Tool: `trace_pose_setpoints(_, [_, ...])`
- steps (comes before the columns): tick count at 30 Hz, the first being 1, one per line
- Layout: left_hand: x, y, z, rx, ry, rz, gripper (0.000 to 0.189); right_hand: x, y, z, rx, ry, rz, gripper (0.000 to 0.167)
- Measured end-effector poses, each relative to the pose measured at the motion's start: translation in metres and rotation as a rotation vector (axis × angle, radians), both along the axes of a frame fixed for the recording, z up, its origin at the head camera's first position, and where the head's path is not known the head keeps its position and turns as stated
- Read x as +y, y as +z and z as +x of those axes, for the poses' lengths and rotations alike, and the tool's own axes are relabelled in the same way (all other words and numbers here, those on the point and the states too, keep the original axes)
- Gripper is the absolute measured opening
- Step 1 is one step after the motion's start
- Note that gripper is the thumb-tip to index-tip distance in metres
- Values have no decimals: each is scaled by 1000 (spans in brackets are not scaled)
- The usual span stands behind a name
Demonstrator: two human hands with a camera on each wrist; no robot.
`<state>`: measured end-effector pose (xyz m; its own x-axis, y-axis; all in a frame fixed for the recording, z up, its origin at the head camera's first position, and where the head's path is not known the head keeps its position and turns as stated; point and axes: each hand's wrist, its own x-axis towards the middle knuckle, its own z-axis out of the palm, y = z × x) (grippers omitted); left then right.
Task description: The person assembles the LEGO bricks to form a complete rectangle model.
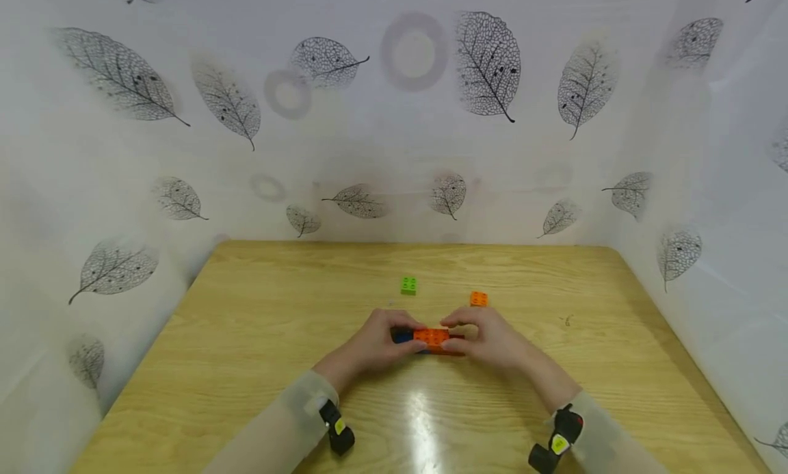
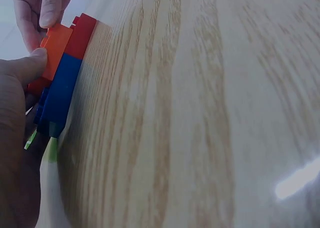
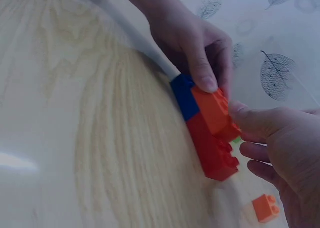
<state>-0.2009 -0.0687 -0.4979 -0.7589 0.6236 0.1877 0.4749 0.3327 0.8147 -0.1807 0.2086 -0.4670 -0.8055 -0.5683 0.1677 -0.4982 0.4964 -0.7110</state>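
A blue brick [image 3: 184,98] and a red brick [image 3: 212,150] lie end to end in a row on the wooden table. An orange brick [image 1: 431,337] with studs on top sits over their seam. My left hand [image 1: 378,340] pinches the left part of the orange brick, thumb on its near side and fingers behind. From the other end, my right hand [image 1: 492,337] pinches it, thumb in front and index finger at the back. In the left wrist view, both thumbs are at the orange brick [image 2: 57,45]. The far-side fingertips are partly hidden.
A small green brick [image 1: 409,286] lies farther back on the table [image 1: 277,289]. A small orange brick [image 1: 479,299] lies just beyond my right hand. A pale curtain [image 1: 369,139] with leaf prints stands behind the table and along its sides.
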Motion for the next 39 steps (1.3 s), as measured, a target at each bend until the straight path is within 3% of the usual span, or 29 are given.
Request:
trace_pose_setpoints(8, [-1,1,1,-11,15,-19,30,25,6,-13,132,-97,-44,34])
trace_pose_setpoints(13, [0,1,2,-8,20,-19,30,36,3,-23,156,-173,-37,35])
trace_pose_setpoints(18, [1,1,4,5,17,-12,30,44,-3,-32,139,-229,-13,39])
trace_pose_setpoints(25, [2,0,3,-5,12,-12,31,53,-18,-39,39,-295,12,40])
trace_pose_setpoints(32, [3,0,3,2,11,-12,31,58,-30,-42,42,-286,16,36])
trace_pose_setpoints(39, [1,2,5,-13,29,-15,30,55,-25,-41,59,-260,-7,34])
